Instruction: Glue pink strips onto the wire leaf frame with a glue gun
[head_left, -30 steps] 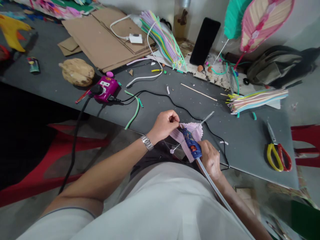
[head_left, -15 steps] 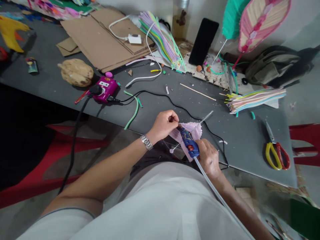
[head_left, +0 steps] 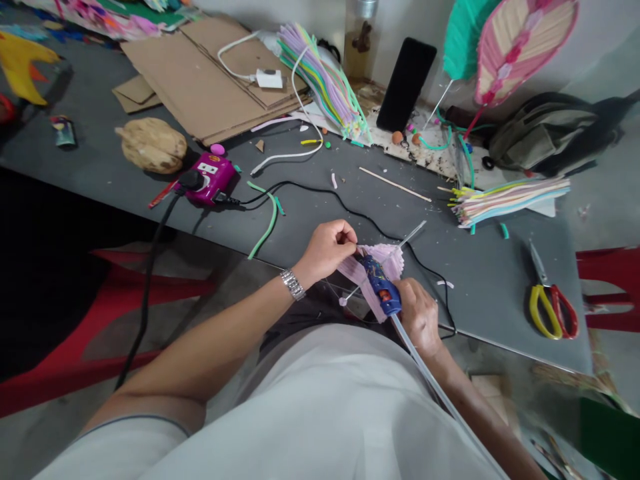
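My left hand (head_left: pixel 327 250), with a metal watch on its wrist, pinches the upper edge of a small pink fan made of straws (head_left: pixel 387 257) at the near edge of the grey table (head_left: pixel 480 280). A thin clear stick runs through the fan. My right hand (head_left: pixel 420 317) is wrapped round a blue glue gun (head_left: pixel 381 288), whose nozzle points at the fan close to my left fingertips. A long clear glue stick (head_left: pixel 430 377) trails back from the gun over my lap. The gun's black cord (head_left: pixel 430 273) loops across the table.
Yellow-and-red scissors (head_left: pixel 550 303) lie at the right. A bundle of pastel straws (head_left: pixel 505 199) is behind them, more straws (head_left: pixel 325 80) lean at the back. A magenta power strip (head_left: pixel 210 177), cardboard sheets (head_left: pixel 200 73), a black phone (head_left: pixel 405 83) and straw feathers (head_left: pixel 520 40) also sit there.
Both hands and the glue gun stay almost where they were; only the view has shifted very slightly.
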Motion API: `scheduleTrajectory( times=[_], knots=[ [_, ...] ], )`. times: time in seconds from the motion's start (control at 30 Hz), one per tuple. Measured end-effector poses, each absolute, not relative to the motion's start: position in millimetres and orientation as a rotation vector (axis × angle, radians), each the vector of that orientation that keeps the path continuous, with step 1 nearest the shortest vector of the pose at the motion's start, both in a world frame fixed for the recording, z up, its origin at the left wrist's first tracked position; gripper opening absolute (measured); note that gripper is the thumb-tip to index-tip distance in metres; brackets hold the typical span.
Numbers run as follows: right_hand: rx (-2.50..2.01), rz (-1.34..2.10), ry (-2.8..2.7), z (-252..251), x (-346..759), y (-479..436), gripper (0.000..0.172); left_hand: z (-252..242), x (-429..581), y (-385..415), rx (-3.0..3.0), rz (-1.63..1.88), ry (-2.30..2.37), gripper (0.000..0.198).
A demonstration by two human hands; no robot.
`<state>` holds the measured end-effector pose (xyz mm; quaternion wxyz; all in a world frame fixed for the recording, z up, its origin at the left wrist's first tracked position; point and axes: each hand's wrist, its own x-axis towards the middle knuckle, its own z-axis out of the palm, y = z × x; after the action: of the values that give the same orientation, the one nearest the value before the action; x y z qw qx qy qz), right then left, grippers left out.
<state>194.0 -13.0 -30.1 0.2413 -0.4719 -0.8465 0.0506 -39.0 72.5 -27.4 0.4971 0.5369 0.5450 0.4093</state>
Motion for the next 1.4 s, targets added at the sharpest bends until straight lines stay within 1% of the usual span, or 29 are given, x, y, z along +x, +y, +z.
scheduleTrajectory(
  times=[0.17,0.3,0.37,0.43,0.5,0.6,0.7,0.77,0.87,0.97,1.03,1.07,1.13,1.2,1.23,1.3,1.37,1.4],
  knots=[
    [-1.305,0.122,-2.29,-31,192,-13,0.013,-30,-39,73,1.281,1.016,1.294,0.007],
    [-1.285,0.17,-2.227,-31,199,-13,0.02,-30,-37,73,1.241,1.011,1.302,0.008],
    [-1.294,0.202,-2.157,-30,210,-13,0.02,-28,-37,73,1.233,1.006,1.311,0.007],
    [-1.408,0.211,-2.011,-29,226,-13,0.019,-26,-37,72,1.262,1.009,1.323,0.006],
    [-1.632,0.222,-1.778,-27,245,-12,0.029,-25,-37,72,1.298,1.016,1.34,0.005],
    [-1.862,0.4,-1.349,-25,275,-12,0.043,-24,-38,72,1.3,1.011,1.351,0.004],
    [-1.81,0.718,-0.977,-20,296,-11,0.053,-24,-39,71,1.292,1.004,1.348,0.004],
    [-1.751,0.879,-0.815,-14,304,-11,0.056,-23,-39,71,1.286,1.004,1.356,0.006],
    [-1.737,1.051,-0.748,-8,310,-11,0.054,-21,-40,70,1.281,0.986,1.387,0.009],
    [-1.776,1.122,-0.763,-5,318,-13,0.055,-17,-39,70,1.25,0.979,1.399,0.009],
    [-1.816,1.06,-0.799,-5,324,-16,0.06,-15,-38,69,1.233,0.98,1.398,0.009],
    [-1.847,0.968,-0.843,-4,325,-18,0.061,-14,-37,69,1.231,0.981,1.395,0.009],
    [-1.923,0.647,-1.009,-1,322,-20,0.057,-14,-36,69,1.238,0.984,1.39,0.008],
    [-1.933,0.278,-1.246,5,306,-19,0.044,-15,-35,70,1.238,0.989,1.374,0.008],
    [-1.894,0.17,-1.376,8,292,-16,0.035,-15,-35,70,1.23,0.99,1.358,0.008],
    [-1.718,0.219,-1.631,11,255,-6,0.02,-16,-35,71,1.195,0.999,1.324,0.007],
    [-1.438,0.298,-1.911,11,213,10,0.015,-17,-36,71,1.163,1.008,1.296,0.008],
    [-1.329,0.277,-2.009,9,193,19,0.014,-18,-36,71,1.152,1.01,1.287,0.008]
  ],
)
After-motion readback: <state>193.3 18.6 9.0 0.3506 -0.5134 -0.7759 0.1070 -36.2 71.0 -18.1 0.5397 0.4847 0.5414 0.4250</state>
